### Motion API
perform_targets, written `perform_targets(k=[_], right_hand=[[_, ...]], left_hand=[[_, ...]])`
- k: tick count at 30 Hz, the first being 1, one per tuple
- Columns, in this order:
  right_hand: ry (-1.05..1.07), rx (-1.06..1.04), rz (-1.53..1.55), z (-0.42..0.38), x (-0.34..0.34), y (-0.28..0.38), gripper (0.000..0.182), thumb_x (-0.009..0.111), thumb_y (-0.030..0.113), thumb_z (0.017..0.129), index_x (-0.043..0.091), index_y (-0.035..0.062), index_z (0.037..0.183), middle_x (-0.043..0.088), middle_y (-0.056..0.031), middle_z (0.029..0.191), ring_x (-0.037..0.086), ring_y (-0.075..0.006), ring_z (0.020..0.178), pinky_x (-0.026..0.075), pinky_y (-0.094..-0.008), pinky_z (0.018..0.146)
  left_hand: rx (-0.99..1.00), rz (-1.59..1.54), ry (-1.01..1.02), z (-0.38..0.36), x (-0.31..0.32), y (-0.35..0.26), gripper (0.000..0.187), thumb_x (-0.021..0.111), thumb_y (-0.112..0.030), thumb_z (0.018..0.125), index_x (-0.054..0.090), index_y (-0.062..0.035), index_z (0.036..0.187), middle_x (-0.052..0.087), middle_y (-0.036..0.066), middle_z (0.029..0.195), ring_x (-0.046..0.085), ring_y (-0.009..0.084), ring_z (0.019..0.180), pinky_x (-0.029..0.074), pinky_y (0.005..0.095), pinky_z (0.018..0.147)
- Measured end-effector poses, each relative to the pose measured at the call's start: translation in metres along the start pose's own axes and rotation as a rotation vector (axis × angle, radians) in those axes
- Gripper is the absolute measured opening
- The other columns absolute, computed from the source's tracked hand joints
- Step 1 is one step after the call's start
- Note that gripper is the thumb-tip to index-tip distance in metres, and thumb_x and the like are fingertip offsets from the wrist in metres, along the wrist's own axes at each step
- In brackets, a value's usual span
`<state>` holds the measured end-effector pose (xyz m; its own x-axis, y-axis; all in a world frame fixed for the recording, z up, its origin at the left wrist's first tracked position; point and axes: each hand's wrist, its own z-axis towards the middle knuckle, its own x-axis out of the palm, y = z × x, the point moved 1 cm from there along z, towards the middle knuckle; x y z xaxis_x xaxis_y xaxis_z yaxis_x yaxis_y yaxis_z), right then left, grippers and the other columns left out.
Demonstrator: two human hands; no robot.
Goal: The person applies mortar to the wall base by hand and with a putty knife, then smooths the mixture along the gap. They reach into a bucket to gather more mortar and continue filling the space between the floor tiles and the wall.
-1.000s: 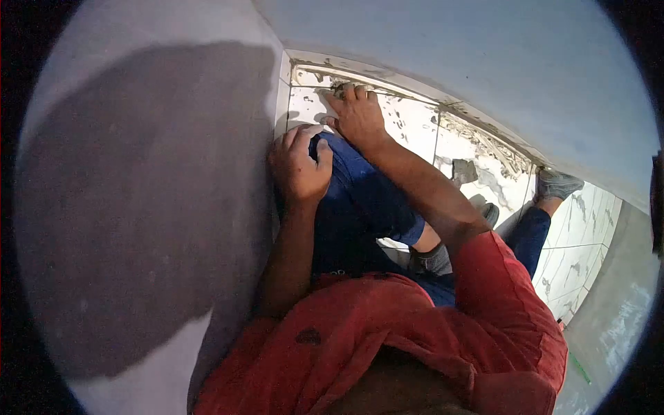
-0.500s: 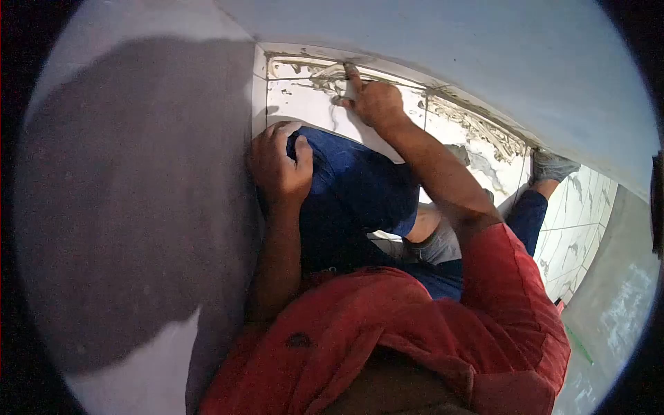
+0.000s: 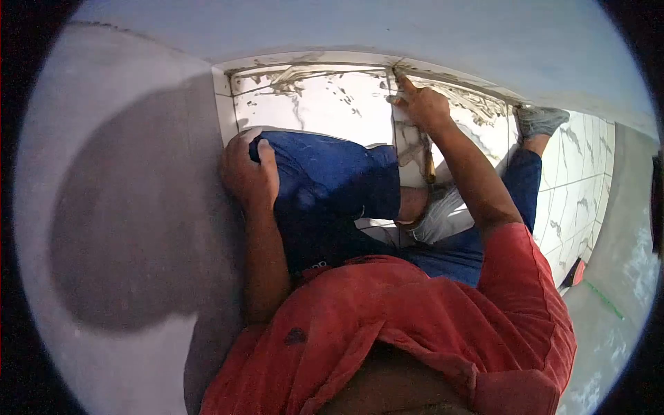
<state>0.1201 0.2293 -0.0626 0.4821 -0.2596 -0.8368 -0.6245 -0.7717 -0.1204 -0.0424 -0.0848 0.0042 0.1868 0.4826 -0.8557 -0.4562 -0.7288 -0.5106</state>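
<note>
My right hand (image 3: pixel 425 107) reaches to the joint between the white marbled floor tiles (image 3: pixel 332 104) and the skirting tiles (image 3: pixel 325 58) along the wall. Its index fingertip touches that joint where two floor tiles meet; the thumb is held apart and the other fingers are curled. No tool shows in it. Brownish grout smears (image 3: pixel 474 104) lie along the tile edge on both sides of the finger. My left hand (image 3: pixel 250 169) rests over my bent knee in blue trousers (image 3: pixel 332 162), thumb apart from the fingers, some of which are hidden.
A tool with a yellowish handle (image 3: pixel 429 168) lies on the tiles below my right hand, beside my shoe (image 3: pixel 443 216). My other shoe (image 3: pixel 541 121) is against the wall at right. A grey wall (image 3: pixel 131 207) stands close on my left. A red and black object (image 3: pixel 575 272) lies at right.
My right hand has moved right along the joint, from the middle of one tile to the seam with its neighbour. My left hand stays on the knee. The view has shifted slightly.
</note>
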Motion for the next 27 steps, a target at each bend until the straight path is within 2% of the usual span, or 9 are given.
perform_targets(k=[5, 6, 10, 14, 17, 21, 24, 25, 27], right_hand=[[-0.056, 0.043, 0.096, -0.016, 0.009, -0.014, 0.074, 0.046, 0.060, 0.093, 0.015, 0.0322, 0.154, 0.068, -0.0157, 0.081, 0.069, -0.0290, 0.071, 0.056, -0.0425, 0.064], [0.022, 0.000, 0.107, -0.019, -0.002, -0.007, 0.072, 0.039, 0.062, 0.095, 0.014, 0.0281, 0.154, 0.070, -0.0187, 0.088, 0.070, -0.0323, 0.079, 0.057, -0.0432, 0.070], [-0.058, -0.061, 0.090, -0.004, 0.010, 0.006, 0.069, 0.042, 0.060, 0.095, 0.022, 0.0272, 0.152, 0.069, -0.0192, 0.084, 0.070, -0.0340, 0.080, 0.057, -0.0444, 0.069], [-0.014, 0.029, 0.185, -0.010, 0.011, -0.019, 0.065, 0.038, 0.057, 0.097, 0.022, 0.0278, 0.152, 0.069, -0.0202, 0.090, 0.070, -0.0346, 0.085, 0.056, -0.0465, 0.071], [-0.012, 0.130, 0.152, -0.012, 0.018, -0.047, 0.067, 0.045, 0.057, 0.093, 0.026, 0.0284, 0.151, 0.070, -0.0170, 0.089, 0.070, -0.0335, 0.084, 0.057, -0.0445, 0.070], [0.019, 0.188, 0.212, -0.019, 0.026, -0.086, 0.068, 0.045, 0.060, 0.093, 0.027, 0.0283, 0.150, 0.069, -0.0188, 0.100, 0.069, -0.0338, 0.095, 0.055, -0.0459, 0.079], [-0.039, 0.209, 0.255, -0.021, 0.039, -0.112, 0.070, 0.039, 0.063, 0.094, 0.023, 0.0257, 0.151, 0.067, -0.0250, 0.106, 0.066, -0.0411, 0.099, 0.054, -0.0497, 0.083], [0.015, 0.263, 0.290, -0.021, 0.040, -0.124, 0.075, 0.045, 0.068, 0.089, 0.027, 0.0286, 0.151, 0.066, -0.0213, 0.113, 0.065, -0.0362, 0.106, 0.051, -0.0478, 0.090], [-0.026, 0.304, 0.341, -0.024, 0.048, -0.146, 0.076, 0.046, 0.069, 0.088, 0.028, 0.0288, 0.151, 0.066, -0.0215, 0.115, 0.064, -0.0373, 0.107, 0.050, -0.0482, 0.090]], left_hand=[[0.009, 0.004, -0.035, -0.001, 0.003, 0.001, 0.032, 0.056, -0.023, 0.087, 0.066, -0.0028, 0.109, 0.065, 0.016, 0.113, 0.057, 0.0346, 0.110, 0.040, 0.0462, 0.100], [0.028, 0.008, -0.037, -0.001, 0.003, 0.002, 0.032, 0.057, -0.023, 0.087, 0.066, -0.0026, 0.109, 0.064, 0.016, 0.113, 0.058, 0.0343, 0.110, 0.041, 0.0460, 0.099], [-0.002, 0.025, 0.000, 0.001, 0.000, -0.006, 0.030, 0.057, -0.021, 0.086, 0.067, -0.0036, 0.109, 0.064, 0.015, 0.114, 0.058, 0.0329, 0.111, 0.043, 0.0453, 0.097], [-0.032, 0.045, 0.009, 0.001, 0.004, -0.003, 0.029, 0.059, -0.020, 0.086, 0.067, -0.0060, 0.109, 0.065, 0.014, 0.113, 0.058, 0.0335, 0.111, 0.044, 0.0451, 0.098], [-0.028, 0.041, 0.023, 0.003, 0.003, -0.005, 0.028, 0.059, -0.020, 0.086, 0.068, -0.0074, 0.110, 0.065, 0.013, 0.113, 0.058, 0.0344, 0.111, 0.044, 0.0450, 0.098], [-0.012, 0.049, 0.034, 0.003, 0.001, -0.006, 0.028, 0.060, -0.020, 0.086, 0.068, -0.0076, 0.109, 0.065, 0.013, 0.114, 0.057, 0.0347, 0.111, 0.043, 0.0453, 0.098], [0.017, 0.089, 0.018, 0.002, 0.002, -0.005, 0.027, 0.060, -0.020, 0.086, 0.068, -0.0066, 0.108, 0.065, 0.013, 0.113, 0.057, 0.0352, 0.110, 0.043, 0.0460, 0.097], [0.035, 0.095, 0.019, 0.001, 0.002, -0.004, 0.027, 0.060, -0.020, 0.086, 0.068, -0.0063, 0.108, 0.065, 0.014, 0.114, 0.057, 0.0353, 0.109, 0.043, 0.0461, 0.097], [0.075, 0.110, 0.014, 0.001, 0.001, -0.004, 0.027, 0.060, -0.019, 0.086, 0.068, -0.0057, 0.108, 0.064, 0.015, 0.114, 0.057, 0.0355, 0.109, 0.043, 0.0463, 0.097]])
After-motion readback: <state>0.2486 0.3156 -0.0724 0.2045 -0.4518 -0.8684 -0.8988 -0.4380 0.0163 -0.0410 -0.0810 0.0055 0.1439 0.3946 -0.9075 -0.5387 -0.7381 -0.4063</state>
